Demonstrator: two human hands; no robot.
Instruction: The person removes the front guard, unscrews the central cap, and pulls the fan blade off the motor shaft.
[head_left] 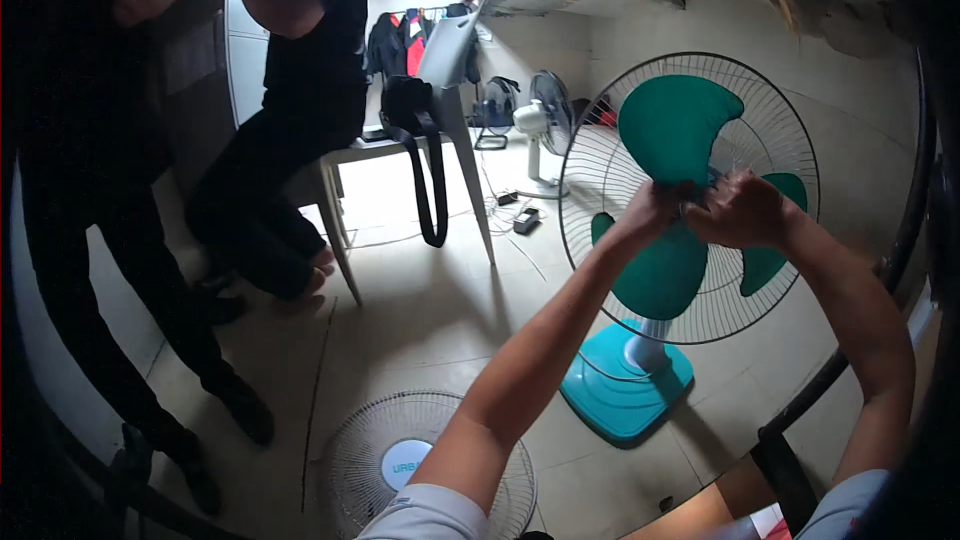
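Both hands meet at the hub of the green fan blade [672,130]; left hand [650,212] and right hand [740,210] are closed around it; the front grille [425,460] lies on the floor below-left of the blade.

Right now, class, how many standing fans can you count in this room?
3: the green-bladed fan at the hands, a white fan at the back, and a darker fan beside it. Others may be hidden behind the table.
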